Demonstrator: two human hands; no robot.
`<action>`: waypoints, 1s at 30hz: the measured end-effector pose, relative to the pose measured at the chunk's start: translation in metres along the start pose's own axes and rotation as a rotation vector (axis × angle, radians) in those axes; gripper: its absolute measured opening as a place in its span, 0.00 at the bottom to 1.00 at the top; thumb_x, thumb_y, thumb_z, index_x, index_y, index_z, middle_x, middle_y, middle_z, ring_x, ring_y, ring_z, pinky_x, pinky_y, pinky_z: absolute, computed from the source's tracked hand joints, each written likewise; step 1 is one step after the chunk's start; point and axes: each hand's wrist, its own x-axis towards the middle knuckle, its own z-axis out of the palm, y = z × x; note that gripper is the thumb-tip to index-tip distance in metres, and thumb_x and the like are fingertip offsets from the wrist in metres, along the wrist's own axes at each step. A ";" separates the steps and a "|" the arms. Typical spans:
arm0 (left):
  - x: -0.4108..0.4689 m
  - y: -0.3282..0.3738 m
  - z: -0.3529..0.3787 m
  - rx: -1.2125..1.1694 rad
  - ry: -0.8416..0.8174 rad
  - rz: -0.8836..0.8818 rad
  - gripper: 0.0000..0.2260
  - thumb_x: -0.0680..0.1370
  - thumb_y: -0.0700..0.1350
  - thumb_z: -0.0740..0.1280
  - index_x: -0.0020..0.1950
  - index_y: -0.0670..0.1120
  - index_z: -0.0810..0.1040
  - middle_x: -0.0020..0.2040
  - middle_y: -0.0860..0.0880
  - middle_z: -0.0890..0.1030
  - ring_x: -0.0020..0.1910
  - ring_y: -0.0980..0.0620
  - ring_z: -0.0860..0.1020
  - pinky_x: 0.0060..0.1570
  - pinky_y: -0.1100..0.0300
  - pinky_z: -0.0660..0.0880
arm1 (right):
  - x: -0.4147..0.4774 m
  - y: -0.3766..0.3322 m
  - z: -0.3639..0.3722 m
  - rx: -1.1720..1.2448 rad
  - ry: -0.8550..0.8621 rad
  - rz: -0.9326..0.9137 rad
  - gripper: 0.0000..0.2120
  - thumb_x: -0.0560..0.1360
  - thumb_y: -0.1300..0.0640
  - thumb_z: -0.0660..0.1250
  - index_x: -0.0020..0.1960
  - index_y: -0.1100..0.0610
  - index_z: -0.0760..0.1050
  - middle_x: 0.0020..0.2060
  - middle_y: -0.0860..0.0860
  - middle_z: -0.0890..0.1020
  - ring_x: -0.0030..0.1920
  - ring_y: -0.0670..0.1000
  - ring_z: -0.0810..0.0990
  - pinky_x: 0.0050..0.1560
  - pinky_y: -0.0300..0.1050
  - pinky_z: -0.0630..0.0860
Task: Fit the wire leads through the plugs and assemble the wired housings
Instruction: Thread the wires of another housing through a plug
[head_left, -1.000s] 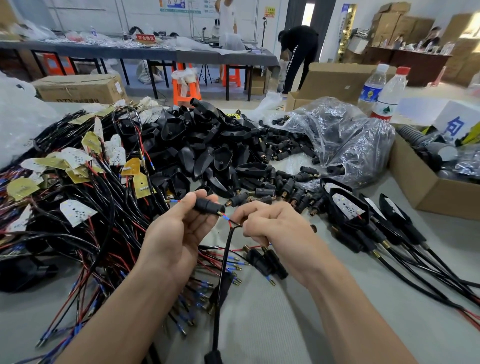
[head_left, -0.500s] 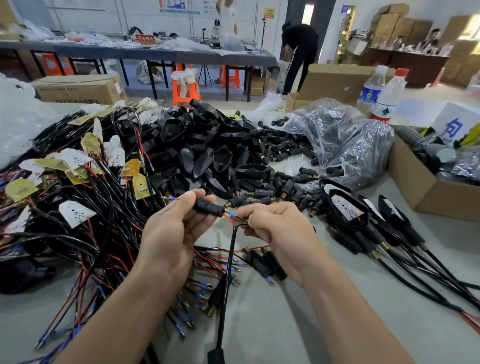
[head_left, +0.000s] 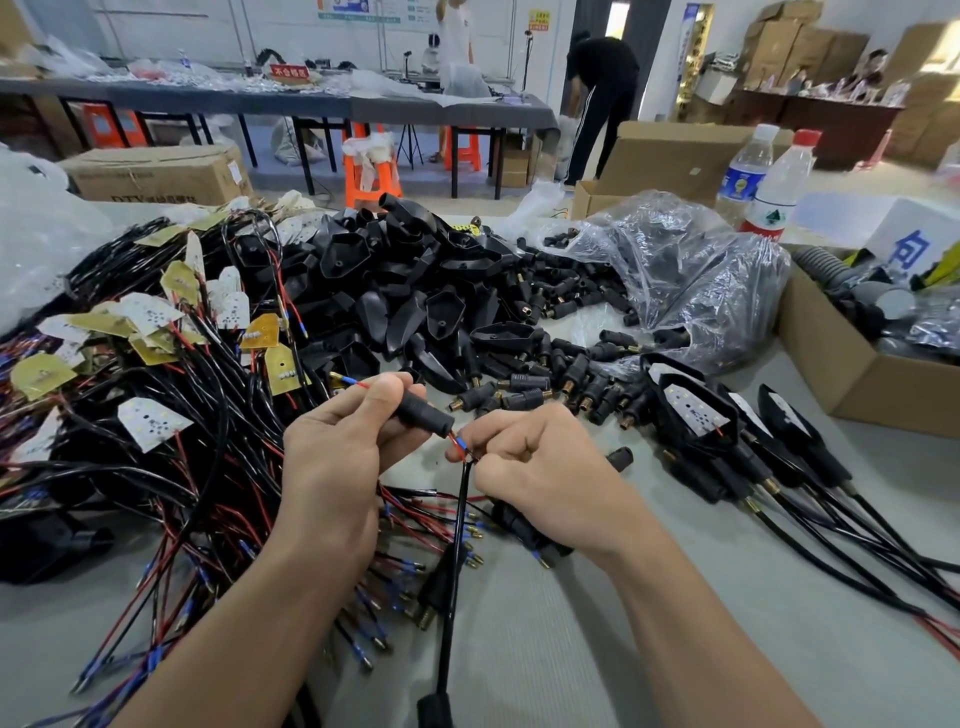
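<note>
The left hand (head_left: 332, 462) has its grip closed on one black plug (head_left: 423, 414), thumb on top and fingers curled below, and holds it in the air above the surface (head_left: 571, 649). The grip of the right hand (head_left: 545, 467) is a tight pinch, thumb against forefinger, on the red and blue leads (head_left: 457, 441), just right of the plug, at the place where they come out of the black cable (head_left: 457, 519). The cable hangs down from this pinch, below the plug. Compared with a second ago, the pinch has come nearer to the plug, so only a short piece of the leads is now bare between them. On the left side of the plug, beside the thumb, a red lead with a blue sleeve and a metal tip (head_left: 349, 382) now stands out further. This probably means that the leads are passing through the plug and the threading step is nearly done for at least one lead. Whether both are through, the view does not show. Behind the plug lies the pile of empty housings (head_left: 415, 291), and well to its right lie the finished housings (head_left: 696, 410). The likely next part is therefore to draw the leads fully out and join them to a housing.
</note>
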 end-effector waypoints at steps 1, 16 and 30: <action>0.000 -0.001 0.000 0.012 0.008 0.010 0.13 0.80 0.43 0.69 0.37 0.48 0.89 0.46 0.43 0.88 0.42 0.51 0.87 0.39 0.64 0.82 | 0.000 0.000 -0.001 -0.017 -0.020 -0.005 0.16 0.65 0.62 0.63 0.22 0.59 0.61 0.43 0.53 0.85 0.38 0.40 0.79 0.34 0.37 0.67; 0.005 -0.004 -0.006 0.010 0.019 -0.050 0.11 0.80 0.44 0.70 0.40 0.47 0.89 0.45 0.42 0.88 0.43 0.51 0.87 0.40 0.64 0.82 | 0.002 0.005 -0.001 -0.090 0.184 0.104 0.06 0.74 0.56 0.74 0.38 0.51 0.85 0.25 0.42 0.77 0.26 0.40 0.70 0.30 0.32 0.66; -0.001 -0.001 -0.001 -0.006 0.037 0.004 0.14 0.80 0.42 0.69 0.37 0.48 0.89 0.42 0.42 0.87 0.43 0.50 0.87 0.41 0.64 0.82 | 0.007 -0.001 0.018 0.192 0.420 0.162 0.13 0.71 0.46 0.70 0.41 0.55 0.84 0.34 0.58 0.82 0.34 0.46 0.76 0.40 0.55 0.78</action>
